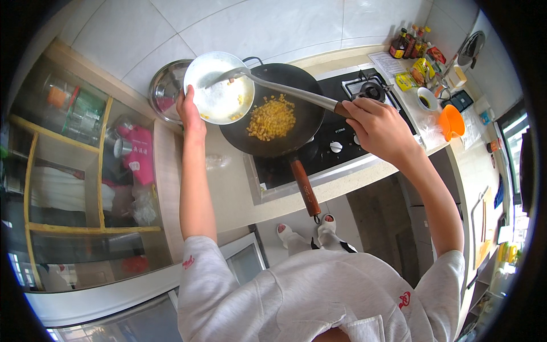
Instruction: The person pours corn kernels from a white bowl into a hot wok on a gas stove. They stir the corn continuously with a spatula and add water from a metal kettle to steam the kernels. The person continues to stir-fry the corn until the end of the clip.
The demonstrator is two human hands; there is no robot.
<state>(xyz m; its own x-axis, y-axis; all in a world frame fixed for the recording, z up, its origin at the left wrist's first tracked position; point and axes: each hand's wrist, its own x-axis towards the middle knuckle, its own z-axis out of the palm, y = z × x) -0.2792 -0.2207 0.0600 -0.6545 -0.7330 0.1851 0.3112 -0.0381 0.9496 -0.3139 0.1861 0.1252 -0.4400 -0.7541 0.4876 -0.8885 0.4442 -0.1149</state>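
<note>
My left hand (191, 114) grips the rim of a white bowl (212, 104), tipped beside and partly over the left edge of a black wok (311, 124). A few yellow bits cling inside the bowl. In my right hand (380, 129) is the wooden handle of a metal spatula (290, 89). Its long shaft reaches left across the wok, and its head rests inside the bowl. A heap of small yellow pieces, which look like corn kernels (272, 118), lies in the wok. The wok's wooden handle (305, 189) points toward me, held by neither hand.
Under the wok is a black gas stove (336, 159), with a second burner (373, 91) to the right. A steel basin (162, 94) stands behind the white bowl. Sauce bottles (407, 44), a small bowl of dark liquid (426, 99) and an orange container (451, 122) occupy the right counter.
</note>
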